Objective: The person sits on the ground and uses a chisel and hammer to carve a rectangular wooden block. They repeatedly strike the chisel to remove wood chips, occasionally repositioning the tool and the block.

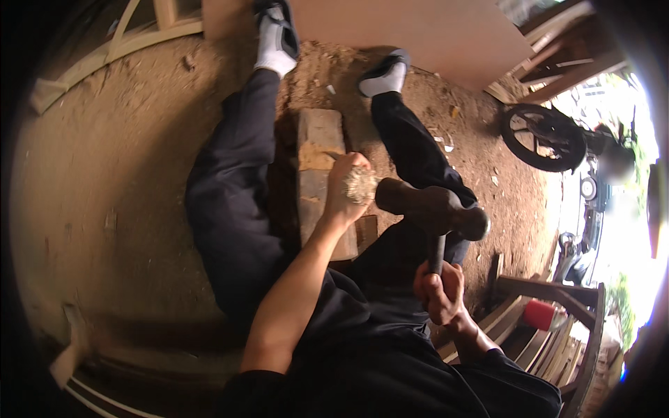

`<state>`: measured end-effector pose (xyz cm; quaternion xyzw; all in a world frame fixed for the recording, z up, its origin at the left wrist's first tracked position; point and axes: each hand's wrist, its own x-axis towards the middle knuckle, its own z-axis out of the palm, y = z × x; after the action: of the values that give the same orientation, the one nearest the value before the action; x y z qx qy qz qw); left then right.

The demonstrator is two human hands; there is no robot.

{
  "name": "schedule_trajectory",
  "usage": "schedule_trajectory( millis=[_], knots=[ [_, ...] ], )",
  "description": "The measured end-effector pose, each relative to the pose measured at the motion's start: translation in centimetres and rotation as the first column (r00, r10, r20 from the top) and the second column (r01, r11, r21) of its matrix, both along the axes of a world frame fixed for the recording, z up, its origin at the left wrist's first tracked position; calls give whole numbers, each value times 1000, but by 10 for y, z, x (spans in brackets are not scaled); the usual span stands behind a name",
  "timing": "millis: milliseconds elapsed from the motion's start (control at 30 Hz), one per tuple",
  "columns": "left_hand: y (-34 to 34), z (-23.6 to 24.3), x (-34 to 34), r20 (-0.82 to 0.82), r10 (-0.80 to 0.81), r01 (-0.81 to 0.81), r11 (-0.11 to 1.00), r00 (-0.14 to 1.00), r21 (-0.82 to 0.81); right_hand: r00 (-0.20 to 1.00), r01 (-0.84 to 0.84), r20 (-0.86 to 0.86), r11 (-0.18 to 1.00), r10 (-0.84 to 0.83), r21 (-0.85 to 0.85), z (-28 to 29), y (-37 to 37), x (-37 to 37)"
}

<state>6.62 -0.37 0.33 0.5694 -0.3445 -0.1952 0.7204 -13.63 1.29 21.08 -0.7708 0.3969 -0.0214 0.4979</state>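
Observation:
My left hand (343, 202) is closed round what looks like a chisel, whose frayed, pale handle end (360, 185) points up toward me. A dark bit of its blade shows past my fingers and meets a lighter, cut patch on a thick wooden beam (319, 132). That beam lies lengthwise between my outstretched legs. In my right hand (442, 294) is a heavy hammer (433, 209), gripped by its dark handle. The hammer's large head is raised to the right of the chisel's end, apart from it. My left fingers partly hide the chisel.
Bare dirt ground (132, 174) with scattered chips surrounds my legs. A brown panel (418, 35) stands beyond my feet. To the right are a motorcycle wheel (543, 138) and a wooden frame (592, 306) with a red container (540, 315). Wooden framing (139, 42) lies at far left.

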Motion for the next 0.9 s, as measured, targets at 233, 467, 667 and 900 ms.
schedule_trajectory(
  millis=[233,467,667,900],
  knots=[
    [0,-17,-12,173,175,-174,985,969,-18,926,17,377,999,-28,31,-13,0,-12],
    [-4,-35,-14,152,169,-171,985,974,2,894,49,447,988,21,-144,-4,-9,0],
    [-3,-33,-3,115,157,-162,986,981,32,904,-3,424,991,59,-131,-8,-9,4],
    [6,-10,10,-60,-6,7,1000,998,24,996,11,90,996,-3,-91,-14,-12,-2]
  ],
)
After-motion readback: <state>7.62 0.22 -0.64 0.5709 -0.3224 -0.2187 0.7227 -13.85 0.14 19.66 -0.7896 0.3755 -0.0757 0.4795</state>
